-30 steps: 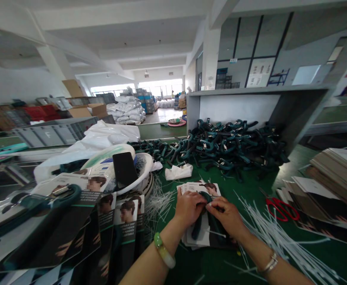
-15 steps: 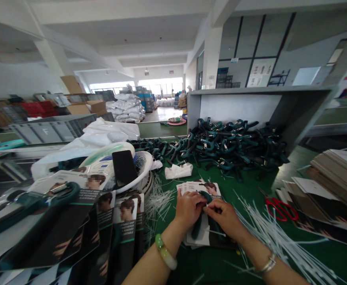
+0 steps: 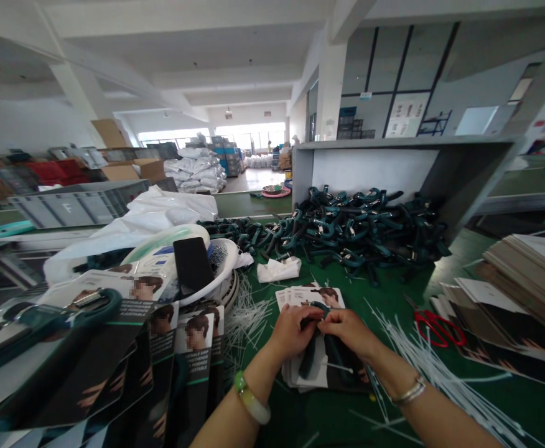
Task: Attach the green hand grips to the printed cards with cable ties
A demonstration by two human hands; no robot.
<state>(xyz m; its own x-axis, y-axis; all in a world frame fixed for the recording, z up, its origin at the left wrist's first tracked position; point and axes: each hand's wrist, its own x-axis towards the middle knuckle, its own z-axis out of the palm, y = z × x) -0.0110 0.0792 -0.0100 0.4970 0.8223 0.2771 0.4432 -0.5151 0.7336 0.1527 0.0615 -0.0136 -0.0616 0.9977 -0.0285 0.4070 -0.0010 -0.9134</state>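
A dark green hand grip strengthener lies on a small stack of printed cards, its handles pointing toward me. My left hand is closed at its upper left, fingers bent over the top part. My right hand pinches at the same spot, thumb and forefinger together; a white tip showed there a moment ago, and the fingertips hide most of it. A white cable tie sticks out across the card between the handles. The two hands nearly touch.
Loose cable ties lie to the right, near red-handled scissors and stacked cards. Many more grip strengtheners are heaped behind, by a grey bin. Carded ones, a phone and white basket are left.
My hands stay at the top of the grip strengthener. The right fingers have shifted slightly and closed in further, and the white tip between them is now hidden. The view has moved a little.
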